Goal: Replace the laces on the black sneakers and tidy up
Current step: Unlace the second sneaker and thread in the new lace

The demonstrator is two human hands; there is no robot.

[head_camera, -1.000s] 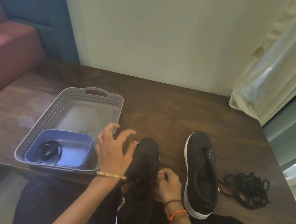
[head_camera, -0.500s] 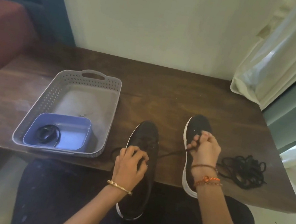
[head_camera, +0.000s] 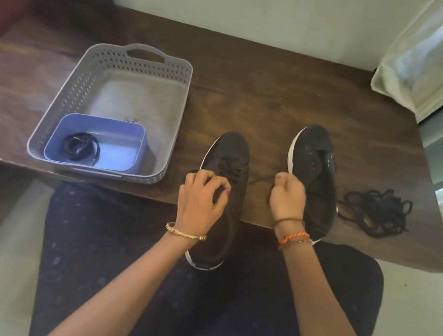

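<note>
Right hand (head_camera: 287, 197) pinches the lace (head_camera: 261, 179) taut, just right of the near sneaker (head_camera: 223, 185) overhanging the table (head_camera: 268, 94) edge, while the left hand (head_camera: 202, 198) curls fingers on that shoe's eyelets, its grip unclear, second sneaker (head_camera: 315, 176) farther right.

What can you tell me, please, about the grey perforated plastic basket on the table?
The grey perforated plastic basket is a shallow rectangular tray with lattice walls, rounded corners and a cut-out handle at its far end. It sits flat at the left of the dark wooden table, its near edge at the table's front. In its near left corner stands a blue plastic tub holding a coiled black lace. Neither of the hands touches it.
</note>
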